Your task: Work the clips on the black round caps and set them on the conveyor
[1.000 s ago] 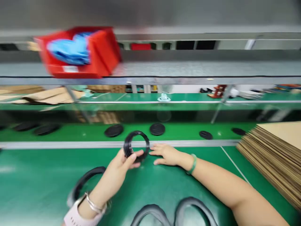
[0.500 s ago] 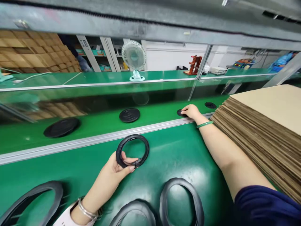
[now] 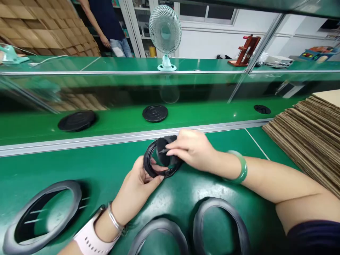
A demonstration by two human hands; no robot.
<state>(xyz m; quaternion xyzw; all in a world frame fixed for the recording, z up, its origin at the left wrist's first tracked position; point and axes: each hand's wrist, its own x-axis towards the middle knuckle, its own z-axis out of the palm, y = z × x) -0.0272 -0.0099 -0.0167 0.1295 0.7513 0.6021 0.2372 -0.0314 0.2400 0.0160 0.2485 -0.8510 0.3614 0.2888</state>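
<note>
My left hand (image 3: 139, 186) grips a black ring (image 3: 148, 163) by its lower left side, above the green bench. In my right hand (image 3: 192, 150), thumb and fingers pinch a round black disc-like piece (image 3: 161, 151). That piece is tilted at the ring's opening and overlaps its upper right part; whether it is seated there I cannot tell. Several loose dark rings lie on the bench: one at the left (image 3: 75, 193), another at the bottom middle (image 3: 166, 226), and a third below my right hand (image 3: 198, 226).
Behind a metal rail (image 3: 111, 139), a green belt (image 3: 119, 122) carries black discs at the left (image 3: 77, 121), middle (image 3: 155, 113) and right (image 3: 262, 109). Cardboard sheets (image 3: 305, 131) are stacked at the right. A fan (image 3: 165, 32) stands on the far shelf; a person (image 3: 106, 21) stands beyond it.
My right hand has picked up the black disc-like piece from the belt and brought it left to the ring in my left hand. The view has shifted; a person now shows behind.
</note>
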